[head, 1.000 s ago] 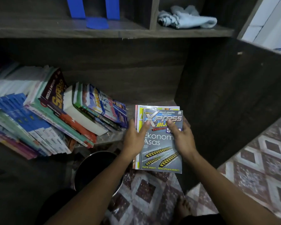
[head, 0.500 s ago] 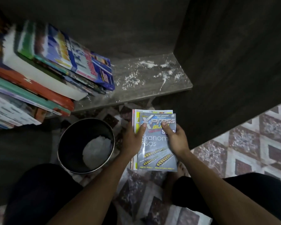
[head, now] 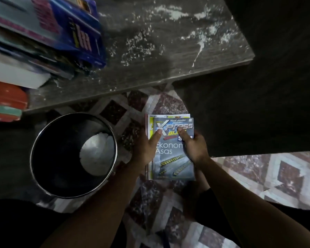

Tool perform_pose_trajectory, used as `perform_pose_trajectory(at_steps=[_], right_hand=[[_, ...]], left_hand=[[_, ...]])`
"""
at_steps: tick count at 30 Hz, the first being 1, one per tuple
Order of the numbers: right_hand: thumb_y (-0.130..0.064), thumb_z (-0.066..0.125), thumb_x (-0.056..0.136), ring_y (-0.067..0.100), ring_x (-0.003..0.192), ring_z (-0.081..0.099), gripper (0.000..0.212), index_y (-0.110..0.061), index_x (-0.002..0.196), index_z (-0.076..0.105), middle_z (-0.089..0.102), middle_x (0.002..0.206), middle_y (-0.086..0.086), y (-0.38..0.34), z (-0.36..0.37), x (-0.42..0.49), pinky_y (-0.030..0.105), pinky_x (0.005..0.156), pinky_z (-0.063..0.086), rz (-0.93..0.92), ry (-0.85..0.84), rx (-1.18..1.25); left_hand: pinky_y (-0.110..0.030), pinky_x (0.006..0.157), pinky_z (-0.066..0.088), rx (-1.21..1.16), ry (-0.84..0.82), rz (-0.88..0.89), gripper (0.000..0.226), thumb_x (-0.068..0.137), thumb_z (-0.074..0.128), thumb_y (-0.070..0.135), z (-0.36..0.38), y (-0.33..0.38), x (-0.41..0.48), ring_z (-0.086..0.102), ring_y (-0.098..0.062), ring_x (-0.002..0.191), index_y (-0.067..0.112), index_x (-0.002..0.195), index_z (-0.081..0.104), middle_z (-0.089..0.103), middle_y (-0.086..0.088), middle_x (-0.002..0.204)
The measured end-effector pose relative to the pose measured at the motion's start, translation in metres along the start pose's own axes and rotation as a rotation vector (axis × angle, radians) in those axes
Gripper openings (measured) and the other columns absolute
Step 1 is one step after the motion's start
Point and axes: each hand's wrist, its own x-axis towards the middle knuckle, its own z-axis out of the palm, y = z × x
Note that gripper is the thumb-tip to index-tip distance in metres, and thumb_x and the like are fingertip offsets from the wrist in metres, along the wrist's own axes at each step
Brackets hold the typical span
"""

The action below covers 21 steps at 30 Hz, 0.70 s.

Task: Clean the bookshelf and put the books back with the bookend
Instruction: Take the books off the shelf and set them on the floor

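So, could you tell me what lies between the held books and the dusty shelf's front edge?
Only bare patterned floor, seen in the head view; the books and shelf are apart.

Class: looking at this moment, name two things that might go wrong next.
1. The shelf carries white dust; books set there now would pick it up.
2. The held books, pinched between left hand and right hand, are close to the open bin; a thin one might slide out toward it.

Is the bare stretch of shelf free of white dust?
No, white powder is scattered over the shelf beside the leaning books.
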Motion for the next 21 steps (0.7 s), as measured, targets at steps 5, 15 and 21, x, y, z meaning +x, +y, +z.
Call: perform_pose_trajectory(at_steps=[5, 15, 21], right_hand=[[-0.068, 0.071, 0.067, 0.019, 0.087, 0.074, 0.055, -0.024, 0.099, 0.075, 0.078, 0.09, -0.004, 0.022, 0.008, 0.029, 0.048, 0.088, 0.057, 0.053, 0.011, -0.06], [-0.055, 0.07, 0.084, 0.018, 0.087, 0.068, 0.032, -0.023, 0.085, 0.07, 0.072, 0.083, -0.004, 0.056, 0.02, 0.066, 0.03, 0.076, 0.05, 0.096, 0.039, -0.291], [-0.056, 0.07, 0.083, 0.012, 0.074, 0.063, 0.033, -0.023, 0.081, 0.066, 0.067, 0.079, -0.004, 0.064, 0.029, 0.074, 0.029, 0.068, 0.049, 0.172, 0.016, -0.334]], left_hand=[[-0.046, 0.104, 0.044, -0.004, -0.028, -0.008, 0.075, 0.08, 0.057, 0.074, 0.015, -0.042, 0.032, 0.056, -0.018, 0.124, 0.024, 0.136, 0.051, 0.06, 0.0, 0.133], [-0.03, 0.098, 0.046, 0.002, -0.106, -0.102, 0.07, 0.082, 0.066, 0.057, 0.011, -0.029, 0.042, 0.054, -0.018, 0.124, 0.013, 0.135, 0.053, 0.058, 0.0, 0.135], [-0.006, 0.075, 0.029, -0.052, -0.119, -0.182, 0.051, 0.094, 0.063, 0.015, 0.014, -0.03, 0.043, 0.043, -0.014, 0.123, 0.003, 0.14, 0.043, 0.046, 0.002, 0.13]])
